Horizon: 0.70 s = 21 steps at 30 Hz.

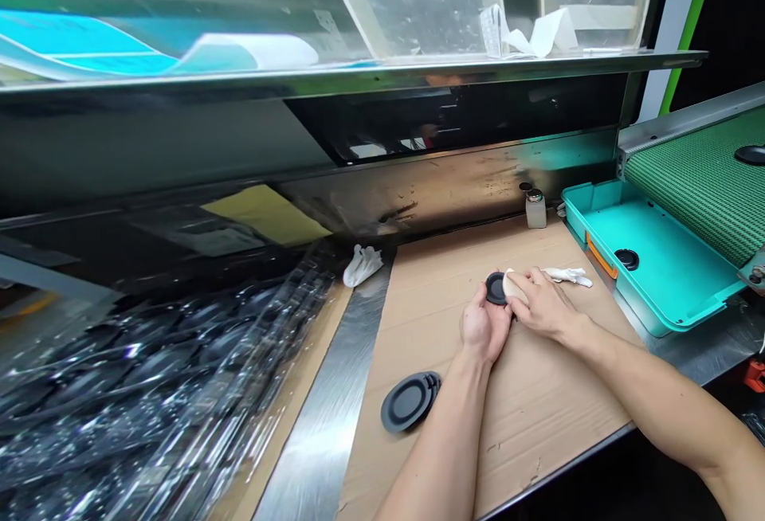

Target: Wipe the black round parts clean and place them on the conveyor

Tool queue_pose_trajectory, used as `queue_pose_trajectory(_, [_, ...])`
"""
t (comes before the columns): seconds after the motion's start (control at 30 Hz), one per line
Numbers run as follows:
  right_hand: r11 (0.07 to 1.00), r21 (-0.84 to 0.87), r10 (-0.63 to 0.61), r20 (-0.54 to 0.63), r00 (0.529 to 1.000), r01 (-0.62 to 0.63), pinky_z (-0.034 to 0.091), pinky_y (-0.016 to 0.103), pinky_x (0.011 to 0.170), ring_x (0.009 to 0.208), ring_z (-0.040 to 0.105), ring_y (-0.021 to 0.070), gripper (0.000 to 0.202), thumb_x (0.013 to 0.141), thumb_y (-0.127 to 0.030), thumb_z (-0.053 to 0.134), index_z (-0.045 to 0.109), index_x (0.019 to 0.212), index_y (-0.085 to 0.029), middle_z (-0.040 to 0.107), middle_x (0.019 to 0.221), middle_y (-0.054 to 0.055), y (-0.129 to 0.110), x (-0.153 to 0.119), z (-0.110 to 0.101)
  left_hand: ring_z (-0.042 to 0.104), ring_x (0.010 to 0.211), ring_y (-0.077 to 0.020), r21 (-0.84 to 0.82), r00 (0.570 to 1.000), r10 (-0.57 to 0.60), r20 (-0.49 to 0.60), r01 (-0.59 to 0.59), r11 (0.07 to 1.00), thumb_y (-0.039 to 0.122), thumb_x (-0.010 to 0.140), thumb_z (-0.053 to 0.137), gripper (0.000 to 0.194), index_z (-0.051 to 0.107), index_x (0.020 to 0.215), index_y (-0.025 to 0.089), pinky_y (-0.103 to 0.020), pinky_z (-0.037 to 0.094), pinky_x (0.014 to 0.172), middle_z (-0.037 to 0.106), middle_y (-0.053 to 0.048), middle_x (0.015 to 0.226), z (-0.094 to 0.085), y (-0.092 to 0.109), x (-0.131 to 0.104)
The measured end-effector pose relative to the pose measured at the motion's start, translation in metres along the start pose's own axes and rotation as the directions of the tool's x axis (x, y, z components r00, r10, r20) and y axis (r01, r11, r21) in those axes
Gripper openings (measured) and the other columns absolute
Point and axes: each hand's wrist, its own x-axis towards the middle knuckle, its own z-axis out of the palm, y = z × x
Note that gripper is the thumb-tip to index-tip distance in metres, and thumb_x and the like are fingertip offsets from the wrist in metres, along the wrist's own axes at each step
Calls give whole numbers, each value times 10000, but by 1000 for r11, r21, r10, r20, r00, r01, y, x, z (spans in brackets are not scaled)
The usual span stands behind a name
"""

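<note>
My left hand (pixel 483 327) holds a round black disc (pixel 496 288) by its edge over the cardboard sheet (pixel 442 298). In my right hand (pixel 545 303) is a pale, rounded pad (pixel 514 287), closed in the fingers and pressed against the disc's right side. The kind of pad is not clear. A small overlapping pile of black discs (pixel 409 402) lies on the cardboard, left of my left forearm. Just beyond my right hand rests a crumpled white cloth (pixel 570 276).
A turquoise tray (pixel 675 266) with one black round piece (pixel 627 259) stands at right, under a green conveyor belt (pixel 705 178). A small bottle (pixel 535 209) sits at the back. Clear plastic packs of black pieces (pixel 137 378) fill the left. A metal shelf (pixel 382 77) overhangs.
</note>
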Motion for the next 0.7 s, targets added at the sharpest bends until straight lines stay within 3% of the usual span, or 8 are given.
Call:
queue_pose_trajectory(0.1, [992, 47, -116, 25, 993, 115, 455, 342, 938, 1051, 506, 225, 375, 954, -319, 591, 584, 1316, -223, 539, 1179, 98, -3, -1, -2, 704, 1044, -191, 13, 1000, -1, -5, 1, 1000, 311, 1053, 349, 364, 622, 1249, 172, -357, 536, 995, 725, -106, 1152, 1, -3, 0])
queue_pose_trajectory(0.23, [988, -51, -146, 43, 988, 148, 434, 382, 979, 1124, 470, 248, 333, 930, -182, 539, 607, 1254, -207, 525, 1275, 122, -8, -3, -7, 706, 999, -167, 25, 1000, 6, -9, -6, 1000, 303, 1056, 353, 347, 618, 1230, 162, -311, 539, 957, 726, -96, 1106, 0, -5, 0])
queue_pose_trajectory(0.43, [957, -161, -232, 76, 970, 241, 421, 402, 981, 1137, 456, 259, 371, 978, -234, 487, 585, 1335, -241, 524, 1363, 110, -6, -4, -11, 692, 1012, -163, 27, 1000, 25, -10, -25, 999, 289, 1040, 384, 324, 656, 1149, 151, -302, 531, 967, 721, -98, 1094, -7, -7, 6])
queue_pose_trajectory(0.6, [975, -220, -34, 22, 999, 38, 413, 385, 925, 1116, 466, 268, 334, 982, -278, 487, 610, 1289, -230, 547, 1259, 121, 12, 1, -11, 689, 1031, -191, 147, 992, 126, 2, -125, 981, 347, 999, 480, 254, 657, 1061, 177, -378, 539, 961, 708, -104, 1136, -13, -7, 10])
queue_pose_trajectory(0.7, [970, -241, 45, 25, 999, -38, 398, 377, 919, 1087, 471, 262, 281, 982, -296, 484, 636, 1209, -231, 553, 1220, 112, 20, 2, -11, 666, 1103, -217, 410, 948, 311, 67, -310, 858, 418, 886, 675, 363, 634, 1166, 192, -411, 498, 1028, 673, -118, 1234, -13, -10, 6])
